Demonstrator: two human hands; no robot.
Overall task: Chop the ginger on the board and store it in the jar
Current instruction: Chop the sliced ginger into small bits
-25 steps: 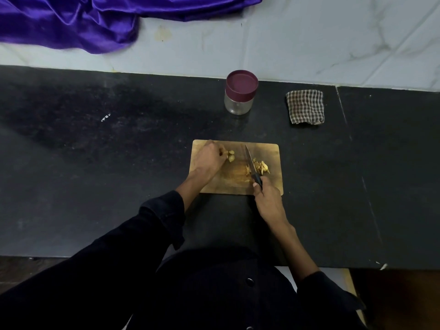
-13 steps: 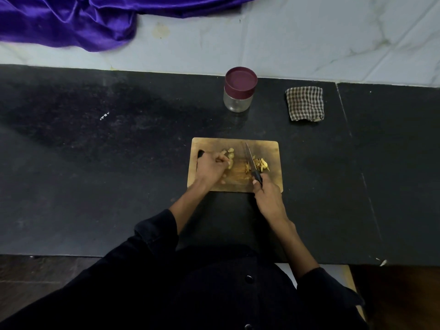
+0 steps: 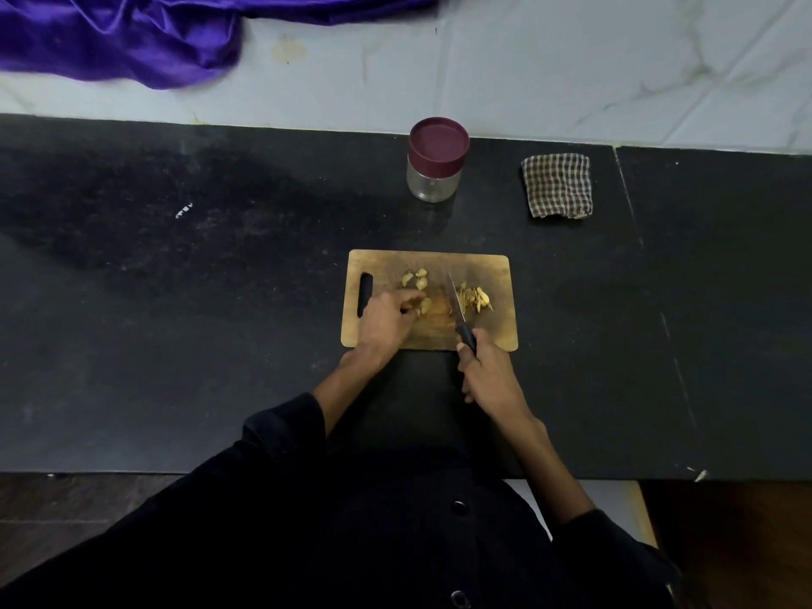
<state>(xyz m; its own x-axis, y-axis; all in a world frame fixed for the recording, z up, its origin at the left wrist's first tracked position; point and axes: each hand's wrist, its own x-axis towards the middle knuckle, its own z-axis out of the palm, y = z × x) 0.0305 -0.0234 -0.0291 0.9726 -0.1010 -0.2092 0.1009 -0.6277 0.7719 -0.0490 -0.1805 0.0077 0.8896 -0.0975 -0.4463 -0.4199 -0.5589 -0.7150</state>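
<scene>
A wooden cutting board [image 3: 492, 331] lies on the black counter in front of me. Whole ginger pieces [image 3: 415, 279] sit at its upper middle, and a pile of chopped ginger [image 3: 474, 297] lies to the right of the blade. My left hand [image 3: 386, 320] pinches one ginger piece [image 3: 425, 306] on the board. My right hand [image 3: 490, 373] grips the black handle of a knife [image 3: 457, 303], whose blade points away from me across the board. A glass jar [image 3: 435, 162] with a maroon lid on stands behind the board.
A folded checkered cloth [image 3: 557, 184] lies to the right of the jar. Purple satin fabric [image 3: 114, 33] is draped over the pale ledge at the back left. The counter's front edge runs just below my forearms.
My left hand drew back from the far ginger pieces toward me, bringing one piece along to the left of the blade. The right hand and knife barely moved.
</scene>
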